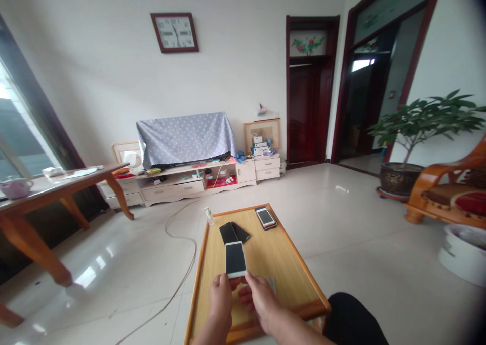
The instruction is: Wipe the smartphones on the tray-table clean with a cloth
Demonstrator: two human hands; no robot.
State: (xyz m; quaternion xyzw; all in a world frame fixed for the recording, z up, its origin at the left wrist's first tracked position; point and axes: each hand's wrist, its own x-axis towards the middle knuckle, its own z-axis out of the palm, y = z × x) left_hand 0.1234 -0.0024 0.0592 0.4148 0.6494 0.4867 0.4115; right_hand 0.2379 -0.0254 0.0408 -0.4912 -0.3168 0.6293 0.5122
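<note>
A white smartphone (235, 259) with a dark screen is held above the wooden table (288, 264), its screen turned up toward me. My left hand (220, 297) grips its lower left corner, thumb at the edge. At the lower right corner my right hand (260, 297) pinches it, with the other fingers curled underneath. Just beyond lie two dark phones (228, 233), one overlapping the other. Another white-faced phone (265, 216) rests on a darker one at the far right corner. A greyish flat item (272, 283) is partly hidden behind my right hand.
A small pump bottle (208, 216) stands at the table's far left corner. A cable (195, 248) runs along the floor to the left. My dark-clad knee (353, 317) is beside the table's right edge, and a white bucket (463, 254) stands farther right.
</note>
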